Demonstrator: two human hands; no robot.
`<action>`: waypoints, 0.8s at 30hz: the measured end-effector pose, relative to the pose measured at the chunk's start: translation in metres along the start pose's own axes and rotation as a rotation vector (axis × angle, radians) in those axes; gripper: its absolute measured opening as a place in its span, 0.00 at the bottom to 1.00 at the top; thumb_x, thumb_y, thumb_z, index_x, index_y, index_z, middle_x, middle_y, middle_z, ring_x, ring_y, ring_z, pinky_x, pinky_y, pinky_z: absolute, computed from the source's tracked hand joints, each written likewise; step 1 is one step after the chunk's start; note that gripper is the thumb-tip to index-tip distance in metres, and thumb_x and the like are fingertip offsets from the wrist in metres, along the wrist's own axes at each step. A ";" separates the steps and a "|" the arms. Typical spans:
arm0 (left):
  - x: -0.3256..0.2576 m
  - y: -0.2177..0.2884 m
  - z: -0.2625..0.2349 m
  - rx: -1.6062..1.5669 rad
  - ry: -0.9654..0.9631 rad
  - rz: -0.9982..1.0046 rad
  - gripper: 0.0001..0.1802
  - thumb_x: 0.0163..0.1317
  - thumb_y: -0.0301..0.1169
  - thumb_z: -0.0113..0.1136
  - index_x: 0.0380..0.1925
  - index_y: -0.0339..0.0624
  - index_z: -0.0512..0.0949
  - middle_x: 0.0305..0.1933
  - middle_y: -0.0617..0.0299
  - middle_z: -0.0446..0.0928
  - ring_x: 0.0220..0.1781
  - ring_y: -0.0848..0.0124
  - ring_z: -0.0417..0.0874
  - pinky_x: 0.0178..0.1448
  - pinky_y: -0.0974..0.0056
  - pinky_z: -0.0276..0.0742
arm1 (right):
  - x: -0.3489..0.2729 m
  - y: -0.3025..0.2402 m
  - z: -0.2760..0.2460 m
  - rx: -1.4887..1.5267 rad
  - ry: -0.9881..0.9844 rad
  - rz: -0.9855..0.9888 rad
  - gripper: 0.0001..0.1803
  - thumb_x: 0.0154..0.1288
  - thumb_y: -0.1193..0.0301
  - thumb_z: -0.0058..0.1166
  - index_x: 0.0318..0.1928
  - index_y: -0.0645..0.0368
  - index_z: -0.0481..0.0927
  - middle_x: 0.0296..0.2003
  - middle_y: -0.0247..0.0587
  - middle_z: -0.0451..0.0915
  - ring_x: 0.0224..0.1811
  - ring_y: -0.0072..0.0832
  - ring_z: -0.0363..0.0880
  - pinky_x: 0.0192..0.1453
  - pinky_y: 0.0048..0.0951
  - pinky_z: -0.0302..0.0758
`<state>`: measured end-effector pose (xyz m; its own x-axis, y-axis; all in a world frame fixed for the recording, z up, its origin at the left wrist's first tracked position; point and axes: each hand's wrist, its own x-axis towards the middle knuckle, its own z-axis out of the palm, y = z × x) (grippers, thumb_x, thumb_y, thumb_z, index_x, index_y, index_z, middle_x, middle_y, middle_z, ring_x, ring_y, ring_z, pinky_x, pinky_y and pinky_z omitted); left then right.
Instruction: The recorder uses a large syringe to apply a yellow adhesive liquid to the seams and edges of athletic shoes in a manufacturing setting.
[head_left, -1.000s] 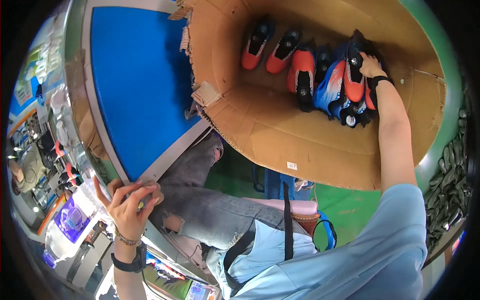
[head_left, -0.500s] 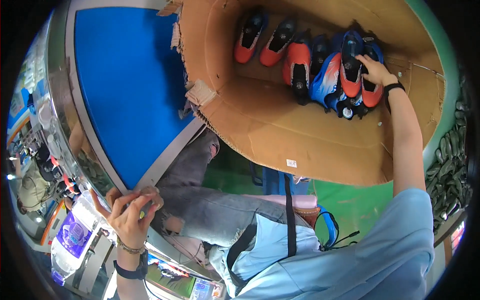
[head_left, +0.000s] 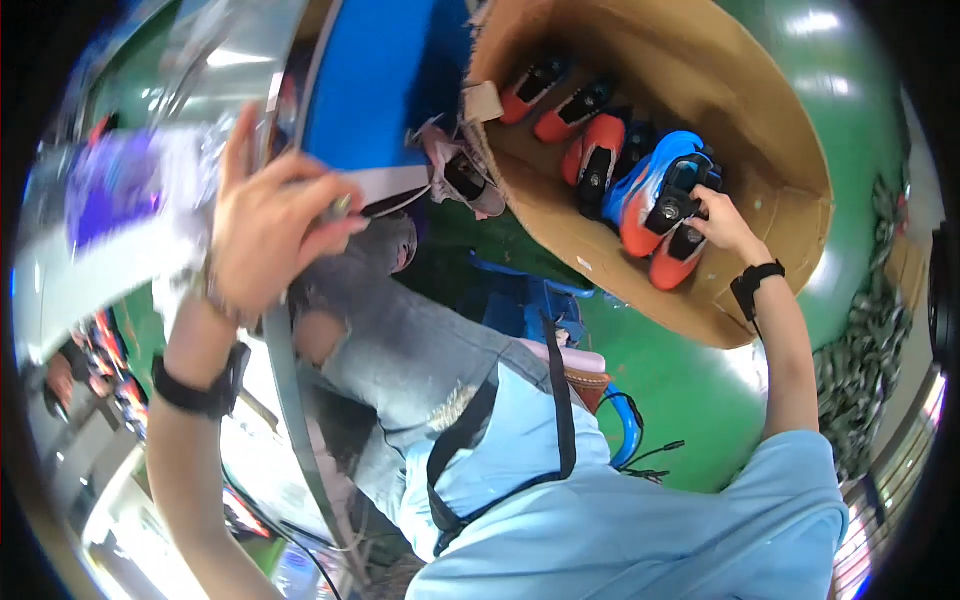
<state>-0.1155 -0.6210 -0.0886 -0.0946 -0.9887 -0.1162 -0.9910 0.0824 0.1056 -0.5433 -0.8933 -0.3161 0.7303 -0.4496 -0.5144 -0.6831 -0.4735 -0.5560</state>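
Note:
My right hand [head_left: 730, 228] is inside a large brown cardboard box, its fingers closed around the black heel end of red shoes with blue parts. One red-and-blue shoe [head_left: 640, 222] and another red shoe [head_left: 675, 266] lie tilted side by side under those fingers; which of them is gripped is partly hidden. My left hand [head_left: 275, 235] is raised over the table's edge, smeared by motion. Its index finger points up while the thumb and other fingers pinch something small with a yellow-green spot, too blurred to name.
The cardboard box [head_left: 560, 225] has a torn left rim and holds several more red shoes [head_left: 575, 112]. Left of it is a blue-topped table [head_left: 370, 90]. A pink shoe [head_left: 465, 180] sits by the table corner. Dark pieces [head_left: 870, 350] are heaped on the green floor at right.
My view has shifted, so the box appears turned. My right hand has drawn the shoes' heel end closer and tilted them. My left hand has risen from the table corner.

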 end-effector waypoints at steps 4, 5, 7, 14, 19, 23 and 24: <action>-0.022 0.000 -0.016 -0.107 -0.007 -0.055 0.09 0.59 0.41 0.54 0.34 0.51 0.78 0.30 0.65 0.78 0.39 0.66 0.79 0.70 0.47 0.43 | -0.024 -0.114 -0.035 0.006 0.064 -0.151 0.18 0.45 0.77 0.61 0.38 0.64 0.69 0.27 0.45 0.71 0.27 0.33 0.71 0.34 0.31 0.70; -0.031 0.009 -0.022 -0.321 0.034 -0.093 0.10 0.59 0.40 0.54 0.35 0.50 0.78 0.33 0.64 0.79 0.41 0.65 0.79 0.70 0.47 0.45 | -0.032 -0.143 -0.045 -0.002 0.104 -0.247 0.18 0.45 0.76 0.61 0.38 0.64 0.69 0.27 0.44 0.71 0.27 0.32 0.71 0.33 0.30 0.70; -0.055 0.030 -0.044 -0.554 0.112 -0.108 0.10 0.60 0.38 0.53 0.37 0.46 0.77 0.38 0.59 0.79 0.45 0.63 0.79 0.66 0.49 0.56 | -0.051 -0.188 -0.056 0.054 0.176 -0.397 0.19 0.45 0.76 0.62 0.38 0.65 0.70 0.29 0.44 0.71 0.25 0.28 0.70 0.29 0.26 0.69; -0.239 0.123 -0.070 -0.797 0.649 -0.167 0.16 0.56 0.36 0.61 0.36 0.33 0.74 0.33 0.53 0.82 0.39 0.62 0.83 0.59 0.47 0.65 | -0.140 -0.332 -0.064 0.465 0.169 -0.635 0.27 0.48 0.87 0.56 0.51 0.70 0.65 0.46 0.45 0.73 0.49 0.29 0.72 0.54 0.28 0.69; -0.402 0.219 -0.035 -0.640 1.091 -0.752 0.20 0.60 0.42 0.55 0.33 0.31 0.71 0.27 0.50 0.80 0.33 0.59 0.83 0.56 0.42 0.65 | -0.173 -0.424 -0.031 0.449 0.013 -0.828 0.35 0.44 0.82 0.59 0.56 0.72 0.61 0.50 0.48 0.71 0.53 0.31 0.71 0.60 0.31 0.65; -0.484 0.288 0.000 -0.490 1.246 -1.035 0.18 0.63 0.39 0.50 0.34 0.31 0.70 0.28 0.51 0.79 0.34 0.59 0.83 0.57 0.45 0.66 | -0.193 -0.509 0.016 0.418 -0.191 -1.020 0.36 0.44 0.80 0.60 0.57 0.72 0.61 0.51 0.49 0.71 0.54 0.33 0.71 0.60 0.32 0.65; -0.496 0.307 0.006 -0.475 1.268 -1.066 0.18 0.63 0.39 0.50 0.34 0.31 0.70 0.28 0.51 0.79 0.34 0.59 0.83 0.57 0.45 0.66 | -0.201 -0.534 0.030 0.403 -0.222 -1.036 0.38 0.42 0.82 0.61 0.57 0.73 0.60 0.51 0.50 0.70 0.54 0.34 0.71 0.59 0.32 0.66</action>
<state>-0.3732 -0.1041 -0.0041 0.8937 -0.0726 0.4428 -0.4280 -0.4346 0.7924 -0.3252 -0.5272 0.0651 0.9553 0.1802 0.2344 0.2742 -0.2431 -0.9304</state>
